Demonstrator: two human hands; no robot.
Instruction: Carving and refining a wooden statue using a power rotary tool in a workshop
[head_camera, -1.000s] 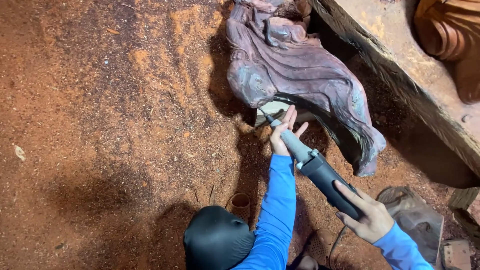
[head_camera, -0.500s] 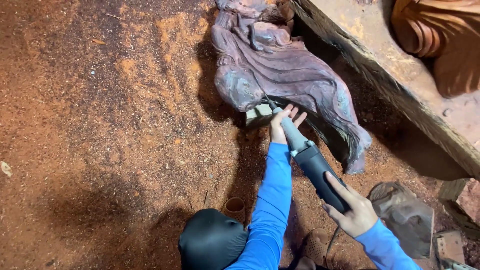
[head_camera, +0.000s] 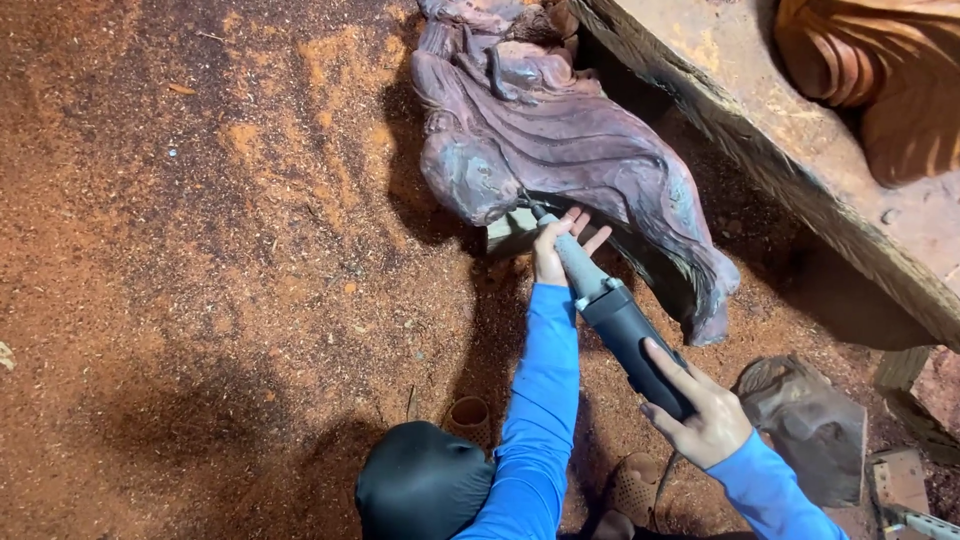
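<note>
Head view looks down on a floor (head_camera: 220, 250) covered w/ red-orange sawdust, which fills most of the frame. Top right, a big rough timber slab (head_camera: 800, 170) runs diagonally, w/ a reddish fluted carved piece (head_camera: 880, 80) above it at the corner. Next in size: a dark purplish-brown wood carving (head_camera: 560, 150) w/ flowing grooved folds, lying on the sawdust beside the slab's left edge, reaching from top centre down to about mid-frame right.

Both arms are in bright blue sleeves. A rounded black shape (head_camera: 420, 485) sits at bottom centre, by the left elbow; can't tell what it is. A flat dusty brown slab piece (head_camera: 810, 420) lies lower right, near the right wrist, and a broken block (head_camera: 900, 480) sits just past it.

The handheld power carving tool (head_camera: 620, 320), black body w/ grey tapered nose, angles up-left from lower right; its tip meets the underside of the carving, near a pale block (head_camera: 510, 235) under it. Right hand (head_camera: 700, 410) is wrapped around the rear of the black body, fingers curled on it. Left hand (head_camera: 555, 250) grips the grey nose close to the tip, a few fingers spread loose and pointing at the carving.

Small bits: a short brown tube end (head_camera: 468, 412) stands in the sawdust left of the left sleeve, and a ridged brown item (head_camera: 635, 490) lies between the two arms at the bottom edge.
</note>
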